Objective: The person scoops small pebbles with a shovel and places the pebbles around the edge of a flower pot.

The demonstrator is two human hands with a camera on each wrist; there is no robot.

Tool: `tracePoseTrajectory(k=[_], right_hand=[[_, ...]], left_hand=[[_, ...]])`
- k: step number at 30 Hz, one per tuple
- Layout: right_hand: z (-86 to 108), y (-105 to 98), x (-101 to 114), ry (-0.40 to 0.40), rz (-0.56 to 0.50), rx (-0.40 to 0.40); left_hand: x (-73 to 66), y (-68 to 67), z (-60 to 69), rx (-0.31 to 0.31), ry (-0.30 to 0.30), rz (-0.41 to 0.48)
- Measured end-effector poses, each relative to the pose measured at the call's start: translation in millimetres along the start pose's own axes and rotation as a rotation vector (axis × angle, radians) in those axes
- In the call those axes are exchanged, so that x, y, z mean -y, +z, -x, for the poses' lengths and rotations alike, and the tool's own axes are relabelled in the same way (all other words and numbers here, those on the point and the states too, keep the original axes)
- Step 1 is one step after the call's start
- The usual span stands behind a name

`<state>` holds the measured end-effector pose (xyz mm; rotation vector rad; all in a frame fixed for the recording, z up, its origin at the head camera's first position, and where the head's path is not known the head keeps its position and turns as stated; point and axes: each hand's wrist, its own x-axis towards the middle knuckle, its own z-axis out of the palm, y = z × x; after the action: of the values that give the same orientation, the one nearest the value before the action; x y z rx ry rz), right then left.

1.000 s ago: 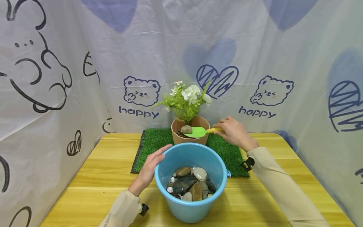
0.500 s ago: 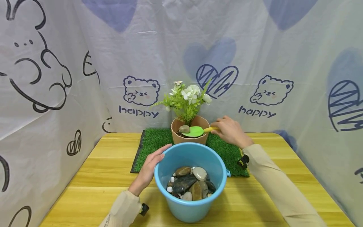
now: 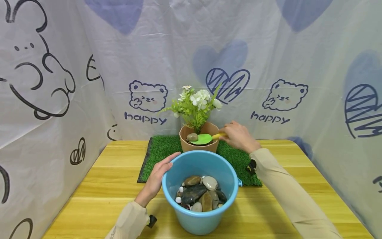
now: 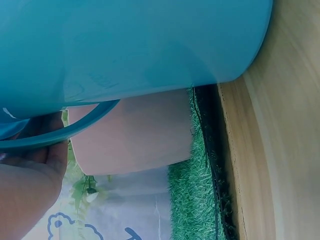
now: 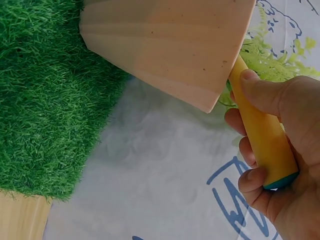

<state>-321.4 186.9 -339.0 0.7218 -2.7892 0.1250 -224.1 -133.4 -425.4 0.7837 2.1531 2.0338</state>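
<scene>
Resting fairly straight against the blue bucket [image 3: 200, 223], the fingers of the left hand [image 3: 155, 181] lie left of the stones [image 3: 194, 193] inside it. Farther off, the fingers of the right hand [image 3: 240, 136] curl round the handle of a yellow-and-green trowel [image 3: 205, 138]. Left of those fingers, its blade reaches over the tan pot [image 3: 191, 147], a brownish stone [image 3: 192, 137] at its tip and white flowers [image 3: 200, 99] rising behind.

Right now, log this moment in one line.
left hand: touching blue bucket rim | right hand: gripping trowel | stone: at trowel blade, flowerpot mouth
</scene>
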Motion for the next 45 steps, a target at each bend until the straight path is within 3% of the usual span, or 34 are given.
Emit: tracePoseTrajectory(k=[10,28,45], right_hand=[[-9.8,-0.4,9.6,-0.036,0.016,0.017],[-21.2,4.3,9.3,-0.012,0.007,0.031],[-19.0,-4.2,14.9,0.006,0.035,0.021]], left_hand=[[0.9,-0.3,0.4,-0.001,-0.013,-0.001],[2.4,0.8,0.9,-0.006,-0.007,0.001],[1.2,-1.9,-0.4,0.005,0.004,0.000]])
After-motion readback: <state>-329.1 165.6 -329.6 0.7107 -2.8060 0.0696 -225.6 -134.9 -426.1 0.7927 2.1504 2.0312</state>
